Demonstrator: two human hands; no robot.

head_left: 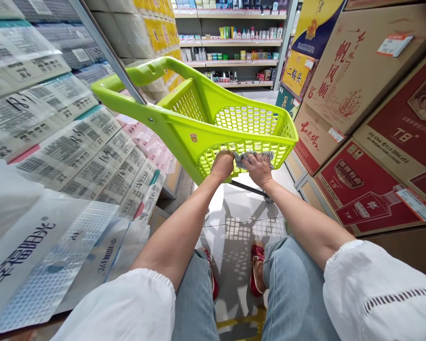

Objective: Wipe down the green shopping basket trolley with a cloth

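A lime-green plastic shopping cart (184, 121) with honeycomb side walls stands sideways before me. My right hand (258, 168) presses a grey-and-white striped cloth (268, 155) against the near side of its basket. Just to the left, my left hand (223, 166) is closed at the same lattice wall, beside the cloth's left end. Its fingertips are turned away, so whether it grips the cloth or the lattice is hidden. The cart's handle (108, 90) points to the left, and its basket looks bare inside.
Stacked tissue packs (74, 151) line the left side. Cardboard liquor cartons (372, 71) form a wall on the right. A metal post (106, 49) rises near the cart's handle. Shelves of toiletries (234, 42) stand at the back. My feet are on the tiled floor (230, 246).
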